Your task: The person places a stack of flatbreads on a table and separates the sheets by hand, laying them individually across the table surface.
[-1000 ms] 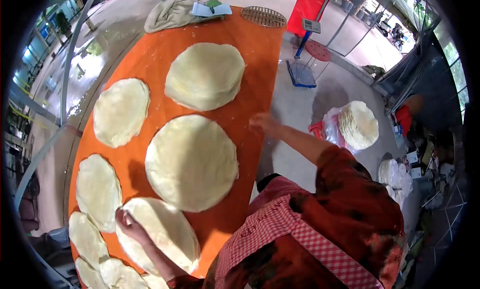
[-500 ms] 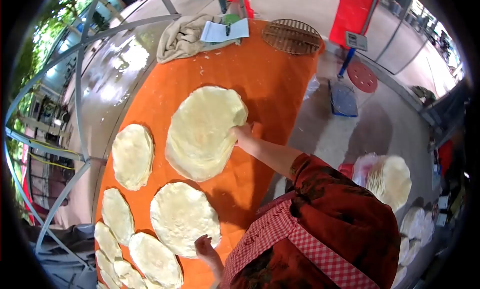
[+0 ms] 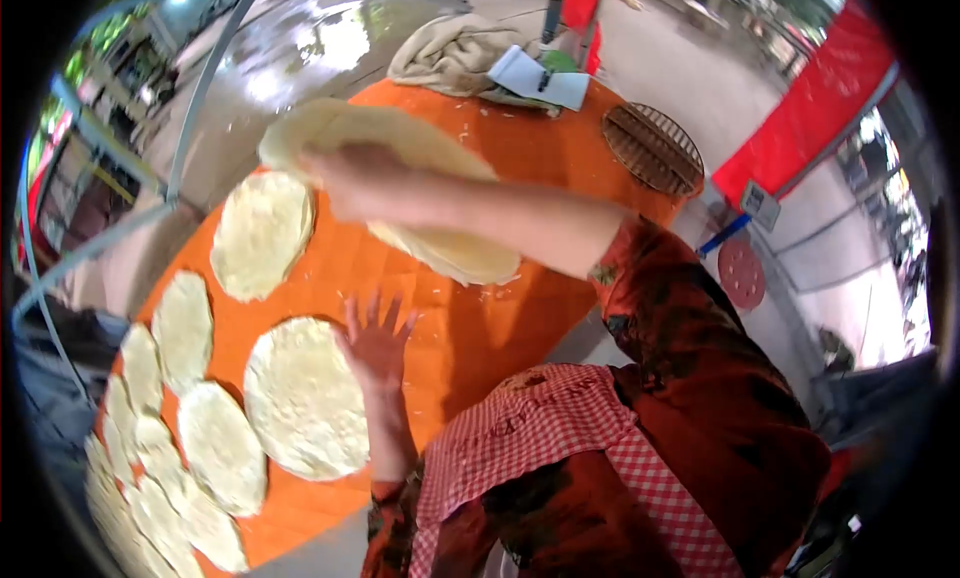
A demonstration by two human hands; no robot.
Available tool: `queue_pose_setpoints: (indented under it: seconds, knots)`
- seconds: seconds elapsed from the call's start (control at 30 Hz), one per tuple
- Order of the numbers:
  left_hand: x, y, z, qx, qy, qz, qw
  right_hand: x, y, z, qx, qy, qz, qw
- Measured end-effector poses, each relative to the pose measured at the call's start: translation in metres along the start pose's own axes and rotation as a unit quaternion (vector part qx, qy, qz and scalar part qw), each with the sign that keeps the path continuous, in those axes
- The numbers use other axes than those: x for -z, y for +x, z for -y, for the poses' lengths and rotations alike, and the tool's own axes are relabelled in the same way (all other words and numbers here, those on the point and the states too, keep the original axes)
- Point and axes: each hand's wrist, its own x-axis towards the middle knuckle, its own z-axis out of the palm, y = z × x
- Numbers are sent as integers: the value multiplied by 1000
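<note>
One person is standing at the near right edge of an orange table [image 3: 520,158], wearing a red checked apron [image 3: 560,448]. The right hand [image 3: 355,178] is reaching far and left across the table, its fingers closing around a large stack of dough rounds [image 3: 450,248], which is being held raised above the cloth toward the far middle of the table; the stack is sagging on either side of the forearm. The left hand [image 3: 378,343] is lying open with all five fingers spread, gripping nothing, just beside the right edge of one flat dough round [image 3: 300,398] near the middle of the table. One further round [image 3: 262,233] is lying to the far left, and one more [image 3: 182,328] nearer, at the left edge. Along the near left rim, a row of overlapping smaller rounds [image 3: 215,448] is running toward the corner; their exact number cannot be told. At the far end of the table are sitting one crumpled beige cloth [image 3: 450,53], one white paper [image 3: 535,78] and one round wire rack [image 3: 652,148].
</note>
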Motion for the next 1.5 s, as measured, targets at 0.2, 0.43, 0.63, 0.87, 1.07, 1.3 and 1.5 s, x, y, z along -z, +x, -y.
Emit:
queue_pose_setpoints:
  seconds: [0.2, 0.43, 0.63, 0.87, 1.07, 1.3, 1.5]
  knots:
    - [50, 19, 46, -98, -4, -181, 979, -145, -95, -47, 70, 162, 324, 930]
    - [74, -7, 66, 8, -168, -161, 972, -217, -180, -165, 107, 74, 261, 957]
    - [83, 2, 80, -21, -100, -177, 979, -195, -176, -136, 165, 20, 174, 971]
    - [81, 7, 90, -36, -49, -288, 956, -196, -147, -183, 95, 212, 279, 932]
    - [65, -2, 87, -72, -89, -197, 974, -123, -14, -178, 48, 135, 200, 969]
    - [94, -13, 90, -73, -186, -164, 966, -158, -53, -84, 226, -37, 126, 965]
    - [93, -14, 82, -35, -120, -198, 972, -233, -115, -108, 144, -47, 254, 955]
